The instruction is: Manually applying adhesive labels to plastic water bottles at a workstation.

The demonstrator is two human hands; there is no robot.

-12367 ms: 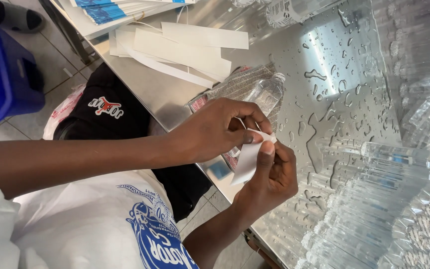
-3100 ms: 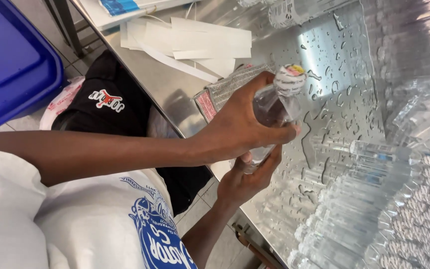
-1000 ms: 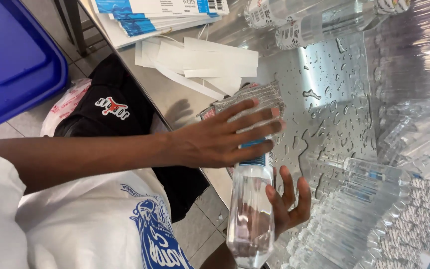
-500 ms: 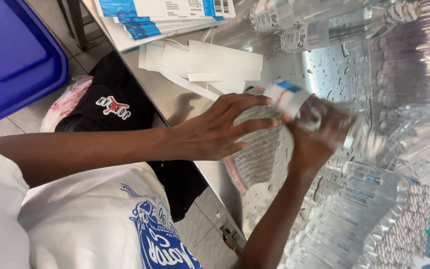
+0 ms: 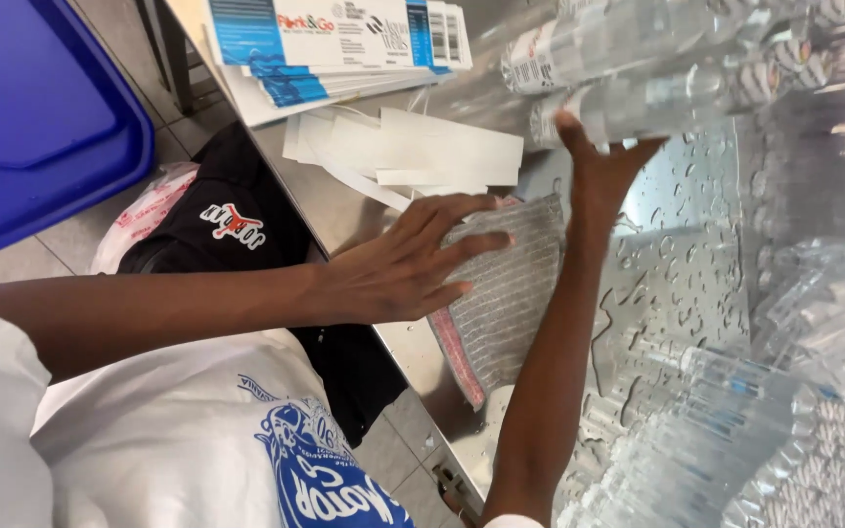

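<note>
My right hand (image 5: 600, 161) reaches to the far side of the wet steel table (image 5: 677, 235) and holds a clear labelled water bottle (image 5: 652, 108) on its side against another labelled bottle (image 5: 579, 49). The bottle is blurred by motion. My left hand (image 5: 413, 264) lies flat with fingers spread, its fingertips on a grey woven cloth with a red edge (image 5: 506, 293) near the table's edge. It holds nothing.
Blue-and-white label sheets (image 5: 334, 39) are stacked at the table's far left, with loose white backing strips (image 5: 422, 152) beside them. Several bare clear bottles (image 5: 735, 440) lie at the lower right. A blue bin (image 5: 41, 108) and a black garment (image 5: 237, 230) sit off the table.
My right hand has carried the labelled bottle from over the cloth up to the other labelled bottles at the far side. My left hand has settled lower onto the cloth.
</note>
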